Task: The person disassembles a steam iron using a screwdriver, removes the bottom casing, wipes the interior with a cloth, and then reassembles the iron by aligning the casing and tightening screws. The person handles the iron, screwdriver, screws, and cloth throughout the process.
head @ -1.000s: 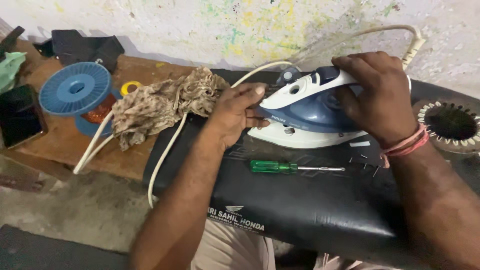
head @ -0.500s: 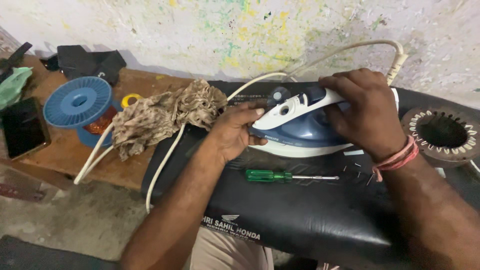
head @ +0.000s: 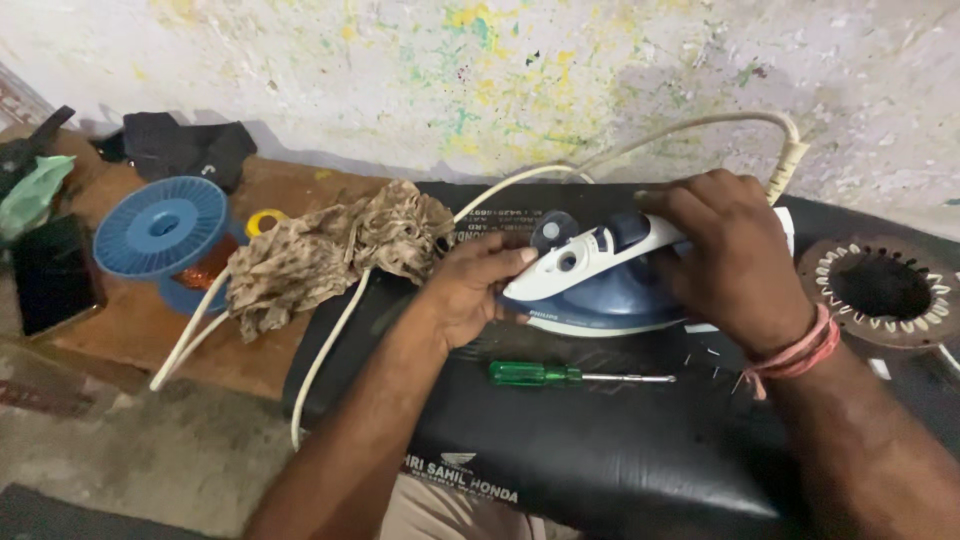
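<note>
The iron (head: 610, 285) is set on the padded seat (head: 620, 450). Just before the iron, the screwdriver (head: 575, 376) is laid on the same seat. Left of the iron, the rag (head: 320, 255) is placed, and further left the spool (head: 160, 230). Right of the iron, the wound stator (head: 885, 290) is found.

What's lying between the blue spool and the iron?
In the head view, a crumpled brown rag and the white cord lie between the blue spool and the iron.
</note>
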